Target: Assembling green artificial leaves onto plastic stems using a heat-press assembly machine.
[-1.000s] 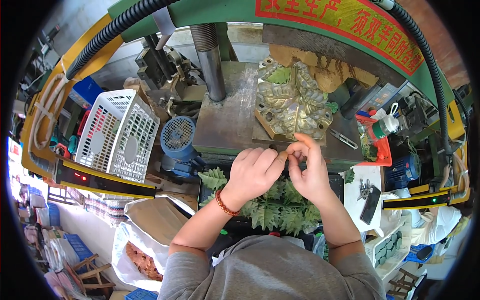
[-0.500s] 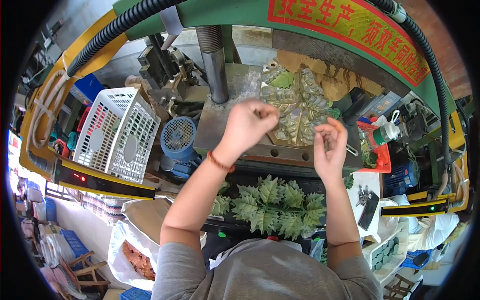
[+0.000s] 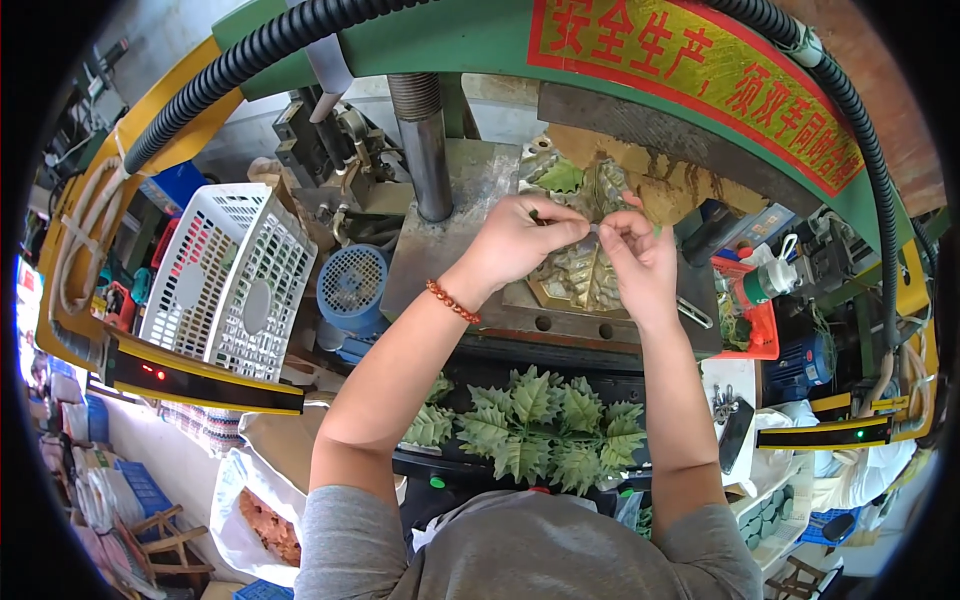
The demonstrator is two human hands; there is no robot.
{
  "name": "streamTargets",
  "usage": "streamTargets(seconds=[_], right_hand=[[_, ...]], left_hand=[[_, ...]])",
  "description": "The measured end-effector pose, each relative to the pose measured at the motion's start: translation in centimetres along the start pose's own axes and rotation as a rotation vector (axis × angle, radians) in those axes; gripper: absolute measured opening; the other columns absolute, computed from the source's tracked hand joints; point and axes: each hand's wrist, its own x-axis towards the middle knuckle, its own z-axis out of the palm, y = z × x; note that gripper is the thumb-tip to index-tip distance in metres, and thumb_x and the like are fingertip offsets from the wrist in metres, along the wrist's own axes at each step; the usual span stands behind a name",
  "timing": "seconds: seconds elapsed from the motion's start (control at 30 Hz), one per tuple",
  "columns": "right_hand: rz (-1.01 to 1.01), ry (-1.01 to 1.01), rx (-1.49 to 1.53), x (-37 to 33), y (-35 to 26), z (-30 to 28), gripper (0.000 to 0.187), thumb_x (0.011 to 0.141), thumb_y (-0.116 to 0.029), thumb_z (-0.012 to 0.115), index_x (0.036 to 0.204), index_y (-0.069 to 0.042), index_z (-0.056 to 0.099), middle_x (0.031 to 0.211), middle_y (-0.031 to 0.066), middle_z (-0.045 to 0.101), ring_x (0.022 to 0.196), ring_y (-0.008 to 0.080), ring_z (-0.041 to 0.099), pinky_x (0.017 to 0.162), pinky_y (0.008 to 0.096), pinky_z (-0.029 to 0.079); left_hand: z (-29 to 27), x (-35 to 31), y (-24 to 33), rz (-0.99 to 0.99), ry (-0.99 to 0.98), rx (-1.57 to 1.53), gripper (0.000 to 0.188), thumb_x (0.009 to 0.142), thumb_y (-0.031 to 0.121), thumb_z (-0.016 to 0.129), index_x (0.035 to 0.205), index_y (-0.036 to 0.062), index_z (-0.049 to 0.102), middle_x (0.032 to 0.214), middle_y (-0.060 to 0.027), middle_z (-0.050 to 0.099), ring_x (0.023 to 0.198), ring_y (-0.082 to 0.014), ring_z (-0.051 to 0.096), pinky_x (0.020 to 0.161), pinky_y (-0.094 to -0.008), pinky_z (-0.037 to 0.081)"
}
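My left hand (image 3: pixel 528 240), with a bead bracelet on its wrist, and my right hand (image 3: pixel 640 262) meet fingertip to fingertip over a brass-coloured, leaf-shaped mould (image 3: pixel 578 285). Both are closed in a pinch. A tiny pale bit shows between the fingertips, too small to name, and a speck of dark green shows by the left fingers. One green leaf (image 3: pixel 560 177) lies on the mould's far left part. The hands hide the mould's middle. Nearer to me, below the press bed, lies a bunch of green artificial leaves (image 3: pixel 535 425).
A steel column (image 3: pixel 425 160) rises left of the mould, beneath a green press frame (image 3: pixel 440 45). To the left stand a white plastic basket (image 3: pixel 235 280) and a blue motor (image 3: pixel 352 285). At right are a red basket (image 3: pixel 762 325), keys and a phone (image 3: pixel 737 435).
My hands were apart on either side of the mould; now their fingertips have come together above it. My right hand has moved left and closed. The view has shifted slightly.
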Motion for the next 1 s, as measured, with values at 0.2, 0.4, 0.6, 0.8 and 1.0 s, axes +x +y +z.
streamTargets(seconds=[0.2,0.4,0.6,0.8,1.0], right_hand=[[-0.059,0.053,-0.075,0.1,0.9,0.5,0.026,0.084,0.008,0.055,0.107,-0.001,0.048,0.087,0.0051,0.057,0.074,0.0094,0.049,0.067,0.0197,0.039],[-0.071,0.077,-0.192,-0.3,0.8,1.2,0.028,0.085,0.007,0.054,0.111,0.001,0.048,0.088,0.0048,0.057,0.073,0.0086,0.049,0.067,0.0181,0.039],[-0.056,0.056,-0.121,-0.3,1.3,1.4,0.038,0.086,0.007,0.054,0.121,0.002,0.04,0.089,0.0063,0.057,0.074,0.0093,0.049,0.067,0.0184,0.04],[-0.155,0.276,-0.218,-0.4,1.4,0.5,0.041,0.087,0.006,0.054,0.125,0.003,0.037,0.091,0.0077,0.057,0.076,0.0099,0.05,0.068,0.0189,0.04],[-0.168,0.259,-0.205,-0.4,2.8,-0.3,0.036,0.087,0.0,0.058,0.117,-0.001,0.039,0.092,0.008,0.057,0.077,0.0115,0.051,0.069,0.022,0.04]], left_hand=[[-0.8,0.1,0.0,0.107,0.01,0.191,0.016,0.078,0.01,0.07,0.089,-0.0006,0.072,0.075,-0.0036,0.063,0.065,-0.0093,0.05,0.06,-0.0204,0.042],[-1.0,0.5,0.2,0.255,-0.014,0.435,0.011,0.076,0.009,0.069,0.083,0.0013,0.07,0.071,-0.0027,0.058,0.061,-0.0116,0.048,0.058,-0.0217,0.04],[-1.3,1.6,-0.4,0.208,-0.128,0.489,0.011,0.075,0.01,0.068,0.082,0.0011,0.069,0.07,-0.0016,0.057,0.06,-0.0123,0.047,0.056,-0.0233,0.039],[-2.6,3.8,-0.5,0.133,-0.219,0.572,0.014,0.076,0.012,0.065,0.083,0.0008,0.069,0.069,-0.0023,0.061,0.059,-0.0131,0.049,0.055,-0.0257,0.041],[-1.9,4.9,-1.2,0.084,-0.272,0.683,0.016,0.077,0.014,0.064,0.083,0.001,0.07,0.07,-0.0046,0.065,0.057,-0.0149,0.052,0.055,-0.0278,0.042]])
